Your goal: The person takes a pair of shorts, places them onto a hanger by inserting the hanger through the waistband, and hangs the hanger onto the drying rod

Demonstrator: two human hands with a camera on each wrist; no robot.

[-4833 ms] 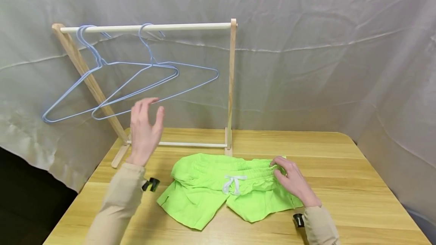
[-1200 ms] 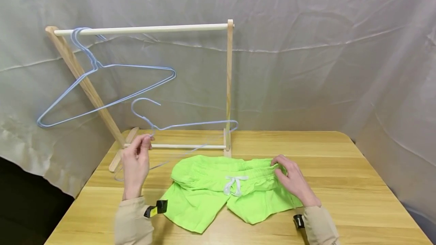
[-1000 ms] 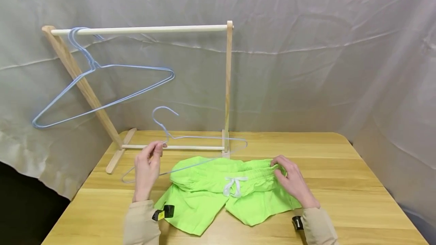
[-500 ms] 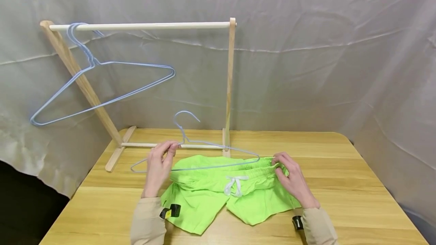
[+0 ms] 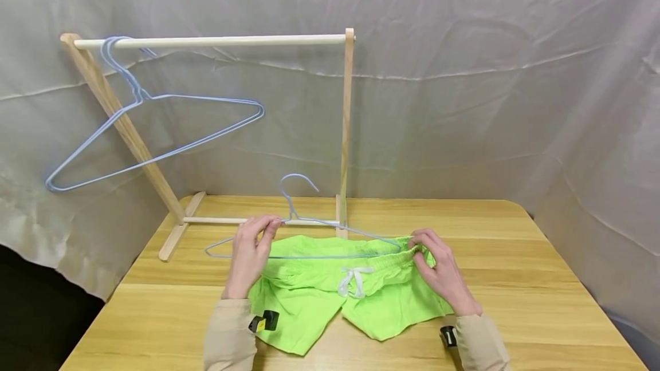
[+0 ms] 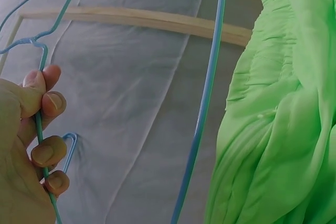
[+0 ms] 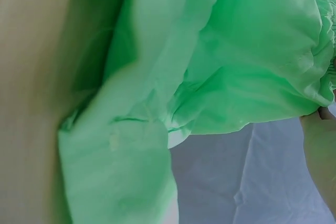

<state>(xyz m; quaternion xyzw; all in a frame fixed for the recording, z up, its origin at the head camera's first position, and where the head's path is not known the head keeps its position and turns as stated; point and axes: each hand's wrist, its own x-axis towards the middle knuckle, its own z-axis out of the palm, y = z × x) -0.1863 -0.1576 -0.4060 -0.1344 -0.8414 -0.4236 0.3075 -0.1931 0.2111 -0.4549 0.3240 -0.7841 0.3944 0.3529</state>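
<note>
In the head view my left hand grips a blue wire hanger by its shoulder, just left of the hook. The left wrist view shows the fingers curled round the wire. Lime-green shorts with a white drawstring bow lie on the table, waistband towards the back. My right hand pinches the right end of that waistband and holds it apart. The hanger's right tip lies at the waistband opening, close to the right fingers; its lower bar crosses over the shorts. Green fabric fills much of the right wrist view.
A wooden rack with a white top rail stands at the back left. More blue hangers hang near the rail's left end. The wooden table ends at a grey cloth backdrop.
My left hand took one hanger off the rail and brought it down and right over the shorts, its right tip now at the waistband. The right hand has stayed at the waistband.
</note>
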